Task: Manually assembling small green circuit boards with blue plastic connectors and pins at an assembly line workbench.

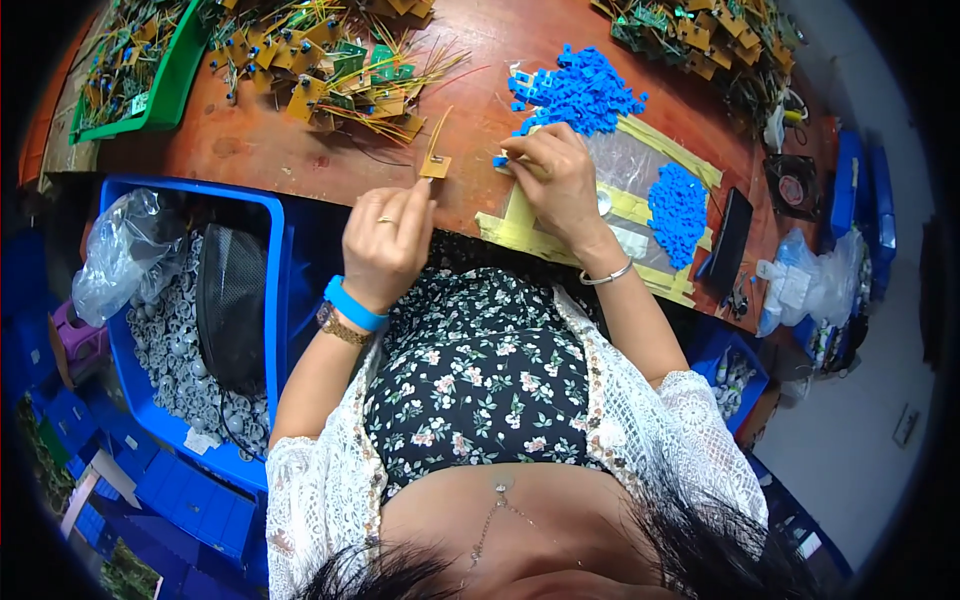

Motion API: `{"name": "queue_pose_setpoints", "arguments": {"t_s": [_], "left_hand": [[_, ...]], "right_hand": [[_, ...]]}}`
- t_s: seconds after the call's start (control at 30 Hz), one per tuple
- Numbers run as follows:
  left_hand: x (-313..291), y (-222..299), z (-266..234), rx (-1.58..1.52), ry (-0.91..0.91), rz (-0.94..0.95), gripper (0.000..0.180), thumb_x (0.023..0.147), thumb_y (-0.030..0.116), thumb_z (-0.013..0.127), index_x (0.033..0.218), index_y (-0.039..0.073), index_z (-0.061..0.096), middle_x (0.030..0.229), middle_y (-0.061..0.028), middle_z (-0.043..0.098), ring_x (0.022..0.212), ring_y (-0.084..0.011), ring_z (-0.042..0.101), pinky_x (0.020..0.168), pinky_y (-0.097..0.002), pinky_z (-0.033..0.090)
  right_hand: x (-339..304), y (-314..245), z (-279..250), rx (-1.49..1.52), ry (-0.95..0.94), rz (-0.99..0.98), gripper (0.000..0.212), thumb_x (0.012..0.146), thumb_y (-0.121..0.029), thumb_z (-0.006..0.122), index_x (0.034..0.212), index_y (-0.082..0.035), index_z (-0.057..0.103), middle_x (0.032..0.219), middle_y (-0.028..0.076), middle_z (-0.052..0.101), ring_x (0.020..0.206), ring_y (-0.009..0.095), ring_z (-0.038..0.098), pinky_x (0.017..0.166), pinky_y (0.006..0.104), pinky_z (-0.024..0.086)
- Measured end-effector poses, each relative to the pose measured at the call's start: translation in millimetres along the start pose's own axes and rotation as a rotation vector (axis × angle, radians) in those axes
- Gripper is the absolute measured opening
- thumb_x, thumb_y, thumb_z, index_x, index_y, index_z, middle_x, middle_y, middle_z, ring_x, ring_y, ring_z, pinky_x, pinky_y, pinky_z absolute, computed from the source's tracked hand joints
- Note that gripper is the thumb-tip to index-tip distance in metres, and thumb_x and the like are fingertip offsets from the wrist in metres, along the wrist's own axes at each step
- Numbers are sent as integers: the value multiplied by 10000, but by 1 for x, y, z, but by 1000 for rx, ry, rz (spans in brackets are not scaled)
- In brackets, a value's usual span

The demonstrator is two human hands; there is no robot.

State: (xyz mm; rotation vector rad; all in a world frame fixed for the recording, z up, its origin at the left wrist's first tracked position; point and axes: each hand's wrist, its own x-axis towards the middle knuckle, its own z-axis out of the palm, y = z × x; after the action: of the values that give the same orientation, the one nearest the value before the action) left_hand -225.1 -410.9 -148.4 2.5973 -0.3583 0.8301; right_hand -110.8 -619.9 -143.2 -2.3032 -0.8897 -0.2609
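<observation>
My left hand [388, 240] is closed at the table's near edge, its fingertips pinching a small brown circuit board [435, 167] with thin wires rising from it. To the right, my right hand [560, 185] is closed, with thumb and forefinger on a small blue plastic piece [500, 161]. Just beyond that hand lies a heap of similar blue plastic pieces [585, 90]. A second, smaller-grained blue heap [678, 212] rests right of my right wrist, on a clear sheet edged with yellow tape [640, 208].
Wired brown and green boards [345, 80] are piled at the back left, beside a green tray [178, 95]; another board pile [705, 40] is at the back right. A blue bin [278, 300] of grey parts stands at left. A black fan [792, 187] sits at the right.
</observation>
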Motion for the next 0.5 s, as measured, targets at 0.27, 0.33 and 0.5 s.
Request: {"name": "queue_pose_setpoints", "arguments": {"t_s": [0.27, 0.33, 0.5], "left_hand": [[2, 13, 11, -77, -220, -112, 362, 840, 98, 688, 1188, 4, 654, 925, -91, 595, 900, -276, 574, 817, -403, 470], [2, 13, 12, -62, -246, -110, 360, 836, 101, 689, 1181, 6, 653, 950, -97, 593, 923, -281, 569, 825, -404, 463], [5, 20, 12, -97, -293, -156, 379, 823, 111, 695, 1175, -18, 642, 1062, -125, 595, 1003, -300, 558, 876, -410, 453]], "right_hand": [[-5, 0, -1, -28, 2, 39, 193, 725, -36, 781, 913, -73, 755, 824, 66, 697, 856, 254, 619, 791, 388, 471], [-5, 0, 0, -24, -23, 27, 178, 726, -57, 786, 900, -72, 752, 835, 60, 689, 864, 256, 613, 796, 396, 470], [-2, -8, 6, -156, -69, -68, 120, 746, -85, 749, 864, -70, 731, 841, 47, 666, 866, 246, 608, 799, 377, 471]]}}
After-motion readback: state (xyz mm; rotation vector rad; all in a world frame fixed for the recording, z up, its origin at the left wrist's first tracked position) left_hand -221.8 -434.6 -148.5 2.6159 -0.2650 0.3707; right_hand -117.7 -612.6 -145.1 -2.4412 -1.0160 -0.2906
